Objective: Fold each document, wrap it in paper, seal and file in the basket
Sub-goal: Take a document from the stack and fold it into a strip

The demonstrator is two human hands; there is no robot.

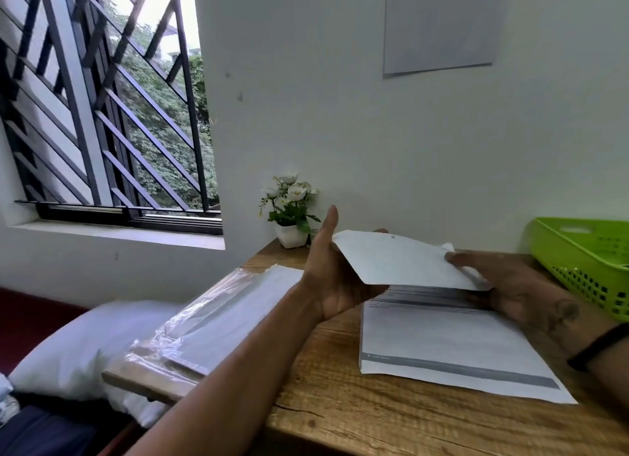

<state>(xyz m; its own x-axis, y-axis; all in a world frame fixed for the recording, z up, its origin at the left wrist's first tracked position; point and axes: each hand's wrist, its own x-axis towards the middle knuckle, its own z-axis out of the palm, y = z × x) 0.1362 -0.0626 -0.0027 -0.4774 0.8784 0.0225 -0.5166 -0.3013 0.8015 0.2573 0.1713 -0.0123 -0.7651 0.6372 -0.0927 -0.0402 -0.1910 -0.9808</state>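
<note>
From my head cam: I've got the white packet (405, 260) up above the desk (326, 391), left hand (335, 271) cupping its end, right hand (510, 285) pinching the other. Printed documents (442, 346) lie right beneath, green basket (585, 261) to their right.

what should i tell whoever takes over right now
Left hand: holds the left end of a white folded paper packet, thumb up.
Right hand: pinches the packet's right end, thumb on top.
The packet is held in the air above the printed document, which lies flat on the wooden table.
A plastic-wrapped stack of paper sits at the table's left edge; the green basket is at the far right.
Done: one packet looks folded.
Left: seal it if needed, file it in the basket, then fold the flat document.
</note>
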